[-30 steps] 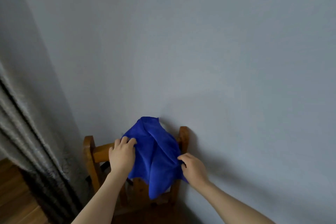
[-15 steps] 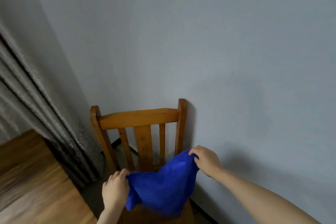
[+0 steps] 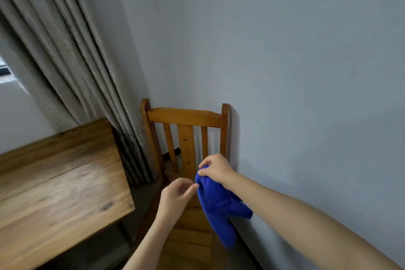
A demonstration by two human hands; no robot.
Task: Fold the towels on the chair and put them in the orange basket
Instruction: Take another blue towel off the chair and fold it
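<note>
Left hand [image 3: 177, 195] is hovering loosely curled and empty, just beside the blue towel [image 3: 215, 208] — right hand [image 3: 215, 171] is pinching its top, letting it hang bunched over the wooden chair [image 3: 184, 117]. No fold is showing yet; orange basket isn't appearing anywhere.

Blue towel [image 3: 215, 206], orange-brown chair [image 3: 186, 116], grey curtain [image 3: 65, 61].

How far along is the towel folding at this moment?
Done: the blue cloth towel is picked up at the wooden slat-back chair. In hand: the right hand pinches its top edge, so it hangs unfolded; the left hand is beside it, grip unclear. Left: folding and the basket, which is out of view.
</note>
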